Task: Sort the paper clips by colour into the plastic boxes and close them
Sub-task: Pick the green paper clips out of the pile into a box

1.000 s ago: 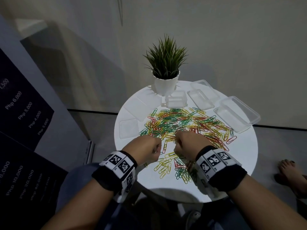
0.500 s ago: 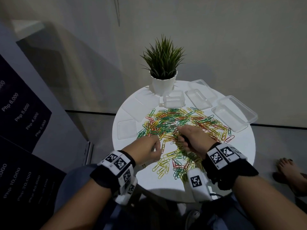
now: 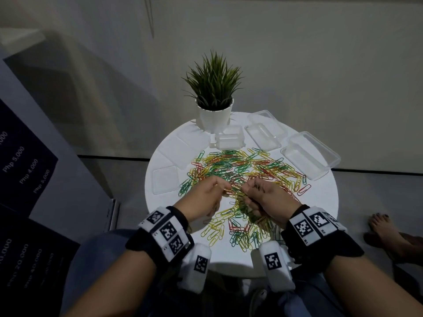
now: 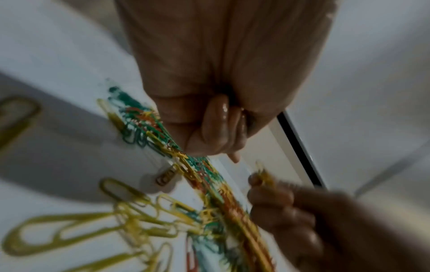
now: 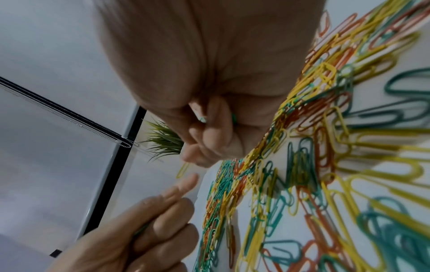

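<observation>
A heap of green, yellow and red paper clips [image 3: 242, 165] covers the middle of the round white table [image 3: 320, 216]. Over its near side my two hands meet. My right hand [image 3: 263, 195] pinches a yellow clip [image 5: 184, 170] at its fingertips, and green clips [image 5: 234, 117] show inside its curled palm. My left hand [image 3: 206, 195] has its fingers curled, with a thin green streak between them; its forefinger [image 5: 186, 184] reaches toward the yellow clip without touching it. A small clear box [image 3: 229, 139] and two larger open clear boxes [image 3: 263, 133] [image 3: 309, 159] stand behind the heap.
A potted plant [image 3: 214, 97] stands at the back edge of the table. Clear lids [image 3: 166, 183] [image 3: 180, 149] lie flat on the left side. A person's bare foot [image 3: 384, 229] rests on the floor to the right. A dark price board [image 3: 23, 170] stands at the left.
My right hand has lifted off the heap with a yellow clip and turned toward my left hand. The two hands have drawn close together.
</observation>
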Demonstrator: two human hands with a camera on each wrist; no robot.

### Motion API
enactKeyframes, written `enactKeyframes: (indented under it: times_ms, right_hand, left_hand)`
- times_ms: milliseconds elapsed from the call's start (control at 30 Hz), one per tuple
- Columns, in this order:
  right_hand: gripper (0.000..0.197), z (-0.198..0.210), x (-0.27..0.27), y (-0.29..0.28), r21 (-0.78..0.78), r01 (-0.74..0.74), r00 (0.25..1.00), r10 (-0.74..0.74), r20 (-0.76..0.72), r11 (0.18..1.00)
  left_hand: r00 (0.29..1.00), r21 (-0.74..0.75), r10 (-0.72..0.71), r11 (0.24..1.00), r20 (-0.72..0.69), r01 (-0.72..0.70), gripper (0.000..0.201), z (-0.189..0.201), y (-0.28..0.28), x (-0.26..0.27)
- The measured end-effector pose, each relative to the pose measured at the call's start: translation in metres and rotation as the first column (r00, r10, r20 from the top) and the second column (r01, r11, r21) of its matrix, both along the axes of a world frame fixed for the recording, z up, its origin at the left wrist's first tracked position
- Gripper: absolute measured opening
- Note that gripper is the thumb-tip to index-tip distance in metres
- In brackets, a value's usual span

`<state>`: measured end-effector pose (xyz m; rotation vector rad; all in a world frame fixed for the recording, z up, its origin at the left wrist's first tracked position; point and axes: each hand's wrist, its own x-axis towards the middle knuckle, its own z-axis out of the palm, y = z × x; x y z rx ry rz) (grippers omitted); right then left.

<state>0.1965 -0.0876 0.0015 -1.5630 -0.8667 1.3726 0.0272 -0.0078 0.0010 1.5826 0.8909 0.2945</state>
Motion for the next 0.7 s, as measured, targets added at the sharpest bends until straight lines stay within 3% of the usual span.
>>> enactKeyframes:
  times_ms: [167,267,433,567,700]
  right_hand:
    - [0.01,-0.002,0.002,-0.001,0.016,-0.043,0.984,0.04,0.173,0.999]
    - [0.011,-0.001,-0.001,-0.002,0.014,-0.08,0.956,0.073,0.283,0.997]
    - [0.015,0.007,-0.009,-0.004,0.037,-0.12,0.935,0.101,0.34,0.992]
    - [0.016,0.011,-0.015,-0.005,0.042,-0.148,0.96,0.134,0.245,0.988]
    - [0.013,0.015,-0.018,-0.004,0.003,-0.135,0.983,0.134,0.122,0.991]
  left_hand:
    - [0.99,0.006,-0.122,0.992,-0.067,0.122,0.025,0.003,-0.014,0.008]
    - [0.991,0.095,-0.079,0.991,-0.113,0.09,0.02,0.003,-0.015,0.01]
    - [0.999,0.054,0.042,0.998,-0.027,-0.041,0.023,0.001,-0.011,0.01]
    - [0.989,0.044,0.142,0.989,0.028,-0.143,0.026,0.002,-0.007,0.009]
    - [0.998,0.117,-0.03,0.993,-0.047,0.036,0.021,0.004,-0.003,0.006]
